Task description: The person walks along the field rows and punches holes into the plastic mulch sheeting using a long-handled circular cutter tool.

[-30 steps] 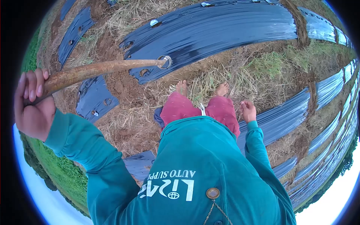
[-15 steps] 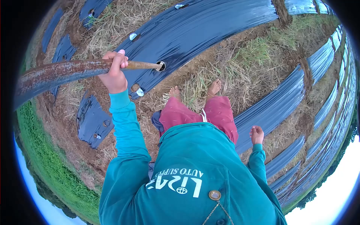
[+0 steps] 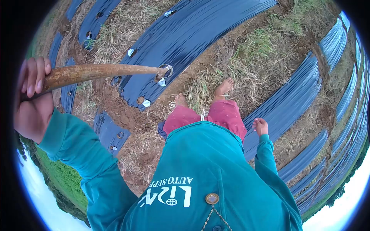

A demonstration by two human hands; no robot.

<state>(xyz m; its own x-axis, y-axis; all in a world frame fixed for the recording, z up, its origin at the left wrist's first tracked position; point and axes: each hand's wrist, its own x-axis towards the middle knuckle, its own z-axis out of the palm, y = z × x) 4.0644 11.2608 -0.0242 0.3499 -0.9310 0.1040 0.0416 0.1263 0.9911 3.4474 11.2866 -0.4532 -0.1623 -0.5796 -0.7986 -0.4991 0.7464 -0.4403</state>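
My left hand point(image 3: 35, 92), at the left edge, wraps round the upper part of a long wooden pole point(image 3: 96, 70). The pole's lower end carries a round metal ring point(image 3: 169, 69), which appears just above the black plastic mulch film point(image 3: 192, 36). Beside the ring is a hole with a pale cut flap of film point(image 3: 162, 82). My right hand point(image 3: 260, 126) hangs by my right hip with fingers curled together; what is in it, if anything, is too small to make out.
More holes with pale flaps, such as one flap point(image 3: 146, 103), line the film strip. Other film-covered beds point(image 3: 287, 102) run on the right. Dry grass point(image 3: 252, 73) and bare soil lie between beds. My bare feet point(image 3: 224, 87) stand between two beds.
My left hand has risen up and left towards the camera with the pole. The ring has come off the film, where a hole with a pale flap now shows. My right hand stays curled.
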